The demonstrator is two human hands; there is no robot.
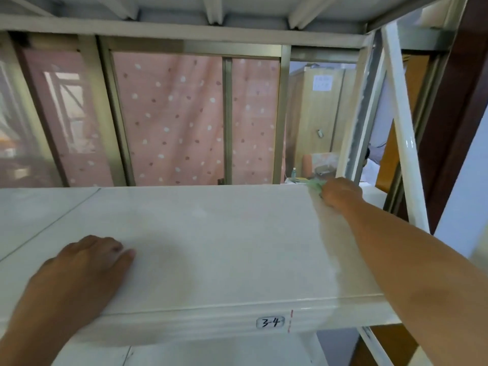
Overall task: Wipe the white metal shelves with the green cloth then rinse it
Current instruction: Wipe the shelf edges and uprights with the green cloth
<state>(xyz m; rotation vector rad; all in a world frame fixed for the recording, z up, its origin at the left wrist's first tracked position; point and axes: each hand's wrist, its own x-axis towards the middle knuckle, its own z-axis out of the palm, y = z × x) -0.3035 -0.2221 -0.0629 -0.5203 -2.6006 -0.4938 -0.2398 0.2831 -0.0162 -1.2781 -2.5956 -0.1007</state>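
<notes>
**Right hand presses green cloth into the shelf's far right corner**

The white metal shelf (pixel 200 233) fills the middle of the view, its front lip near the camera carrying a small label (pixel 270 322) that reads "3-4". The right hand (pixel 340 192) reaches across to the far right corner of the shelf, just beside the white upright post (pixel 401 133). Its grip is closed on the green cloth (pixel 315 184), which is bunched under the fingers; only a blurred green edge shows on the far left side of the hand, touching the shelf's back edge.

The left hand (pixel 87 262) rests palm down on the near left part of the shelf, fingers together and lying flat, holding nothing. The two hands are well apart.

Above, the underside of another shelf (pixel 211 11) with its ribs spans the top of the view. Behind the rack stands a pink curtain (pixel 171 114) with pale and dark spots, seen through a framed window (pixel 284 114). To the far right is a wooden cabinet (pixel 314 109) with a paper notice on it.
</notes>
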